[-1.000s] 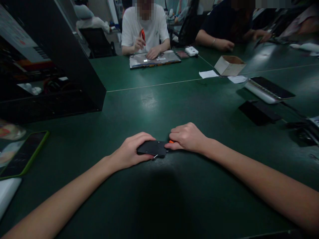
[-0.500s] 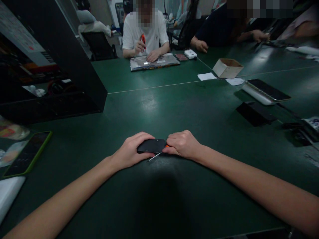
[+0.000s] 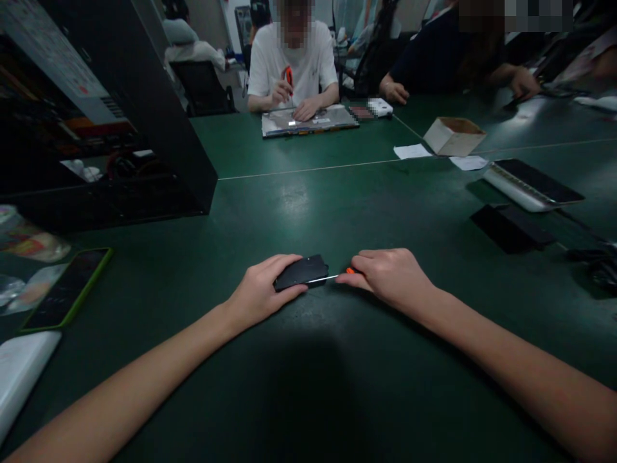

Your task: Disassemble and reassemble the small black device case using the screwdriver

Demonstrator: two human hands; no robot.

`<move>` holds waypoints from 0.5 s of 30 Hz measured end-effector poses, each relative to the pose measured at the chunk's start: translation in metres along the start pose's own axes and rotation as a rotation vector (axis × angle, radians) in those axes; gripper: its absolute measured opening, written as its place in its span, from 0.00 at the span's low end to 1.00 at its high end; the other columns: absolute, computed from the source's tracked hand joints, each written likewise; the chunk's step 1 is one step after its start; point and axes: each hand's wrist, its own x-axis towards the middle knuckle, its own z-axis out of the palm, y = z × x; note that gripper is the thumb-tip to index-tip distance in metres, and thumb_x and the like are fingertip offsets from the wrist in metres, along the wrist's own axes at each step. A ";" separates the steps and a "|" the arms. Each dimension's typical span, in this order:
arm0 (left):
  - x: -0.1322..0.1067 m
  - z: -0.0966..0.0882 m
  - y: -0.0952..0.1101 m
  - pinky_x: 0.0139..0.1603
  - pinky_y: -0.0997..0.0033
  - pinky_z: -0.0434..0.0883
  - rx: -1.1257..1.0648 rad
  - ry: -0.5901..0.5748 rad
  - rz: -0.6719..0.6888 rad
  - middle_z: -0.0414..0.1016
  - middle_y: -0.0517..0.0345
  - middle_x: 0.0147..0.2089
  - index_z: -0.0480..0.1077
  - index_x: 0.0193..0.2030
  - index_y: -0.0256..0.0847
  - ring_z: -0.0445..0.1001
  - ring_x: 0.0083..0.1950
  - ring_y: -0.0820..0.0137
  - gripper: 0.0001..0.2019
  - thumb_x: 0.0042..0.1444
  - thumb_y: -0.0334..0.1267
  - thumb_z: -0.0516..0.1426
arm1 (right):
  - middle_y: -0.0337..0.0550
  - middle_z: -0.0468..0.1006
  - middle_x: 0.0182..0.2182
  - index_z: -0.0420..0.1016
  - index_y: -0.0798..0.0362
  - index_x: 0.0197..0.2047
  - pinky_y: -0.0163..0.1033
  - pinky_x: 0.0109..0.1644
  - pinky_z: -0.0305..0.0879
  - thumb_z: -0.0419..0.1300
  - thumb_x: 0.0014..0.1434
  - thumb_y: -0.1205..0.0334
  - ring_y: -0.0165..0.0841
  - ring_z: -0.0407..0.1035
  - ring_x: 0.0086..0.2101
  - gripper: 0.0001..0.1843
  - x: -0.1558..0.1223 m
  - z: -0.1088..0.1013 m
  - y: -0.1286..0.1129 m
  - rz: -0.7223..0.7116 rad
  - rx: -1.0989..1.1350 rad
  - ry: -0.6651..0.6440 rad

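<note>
My left hand point(image 3: 264, 281) grips the left end of a small flat black box point(image 3: 303, 270), with fingers on its far side and the thumb along its near edge. My right hand point(image 3: 388, 273) is closed around a screwdriver point(image 3: 332, 277) with an orange handle, most of which the fingers hide. The thin metal shaft points left and lies along the near edge of the black box. Whether its tip presses into a seam cannot be made out. A gap separates my right hand from the box.
At left lie a phone in a green case point(image 3: 67, 290), a jar point(image 3: 31, 235) and a white object point(image 3: 24, 366), below a black shelf unit point(image 3: 193, 173). Rightward are a small open box point(image 3: 453, 138), a silver device point(image 3: 525, 186) and a black block point(image 3: 511, 228). Across the table, a person point(image 3: 292, 67) works on a panel point(image 3: 337, 119).
My right hand has moved right, away from the black box. The screwdriver shaft has swung from pointing down-left to lying nearly level along the box's near edge. The box has tilted slightly.
</note>
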 end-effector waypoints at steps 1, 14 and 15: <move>0.000 0.001 0.000 0.61 0.54 0.76 0.009 0.004 -0.007 0.78 0.44 0.58 0.68 0.63 0.39 0.79 0.57 0.56 0.23 0.65 0.44 0.63 | 0.45 0.79 0.26 0.77 0.55 0.30 0.38 0.27 0.44 0.39 0.72 0.35 0.32 0.69 0.24 0.39 -0.002 0.000 -0.005 0.021 0.008 -0.024; 0.004 -0.004 0.010 0.59 0.55 0.76 -0.079 -0.030 -0.135 0.79 0.49 0.57 0.70 0.61 0.41 0.79 0.56 0.57 0.21 0.62 0.41 0.64 | 0.43 0.73 0.22 0.75 0.55 0.26 0.38 0.27 0.48 0.45 0.74 0.41 0.30 0.65 0.23 0.35 -0.009 -0.026 0.016 -0.087 -0.176 0.147; 0.004 -0.005 0.011 0.59 0.56 0.76 -0.085 -0.030 -0.145 0.79 0.49 0.57 0.70 0.60 0.41 0.79 0.56 0.57 0.21 0.62 0.41 0.64 | 0.43 0.73 0.22 0.75 0.55 0.25 0.38 0.27 0.47 0.45 0.74 0.41 0.30 0.65 0.23 0.35 -0.009 -0.027 0.021 -0.079 -0.192 0.160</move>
